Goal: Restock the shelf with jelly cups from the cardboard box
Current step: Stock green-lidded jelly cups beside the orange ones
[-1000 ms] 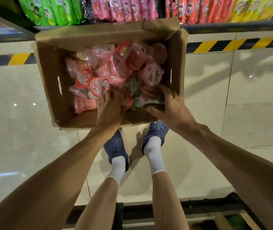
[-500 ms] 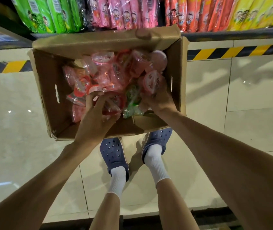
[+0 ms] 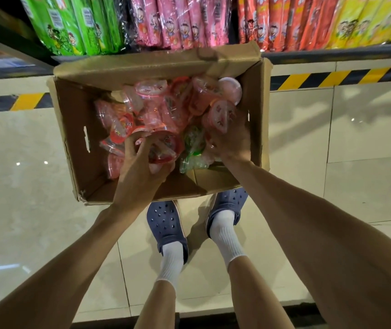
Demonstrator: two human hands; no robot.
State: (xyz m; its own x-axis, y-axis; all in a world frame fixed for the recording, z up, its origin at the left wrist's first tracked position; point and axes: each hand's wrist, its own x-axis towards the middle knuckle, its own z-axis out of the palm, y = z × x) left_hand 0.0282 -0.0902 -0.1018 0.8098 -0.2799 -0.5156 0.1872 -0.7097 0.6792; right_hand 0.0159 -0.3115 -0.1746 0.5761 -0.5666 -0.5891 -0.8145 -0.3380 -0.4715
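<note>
An open cardboard box (image 3: 75, 129) stands on the tiled floor in front of the shelf, holding a heap of several pink and red jelly cups (image 3: 156, 108) and a few green ones (image 3: 193, 143). My left hand (image 3: 140, 169) is inside the box near its front, its fingers curled round a red-lidded jelly cup (image 3: 164, 148). Toward the box's right wall, my right hand (image 3: 231, 141) grips a pink jelly cup (image 3: 220, 115) with a white patterned lid.
The dark shelf edge (image 3: 332, 52) runs just behind the box, with green, pink, orange and yellow snack packs (image 3: 182, 22) standing on it. Yellow-black hazard tape (image 3: 332, 78) marks the base below it. My feet in blue clogs (image 3: 166, 224) stand right behind the box.
Both hands moved deeper into the box from its front edge and closed on cups. The view has tilted up, showing more of the shelf.
</note>
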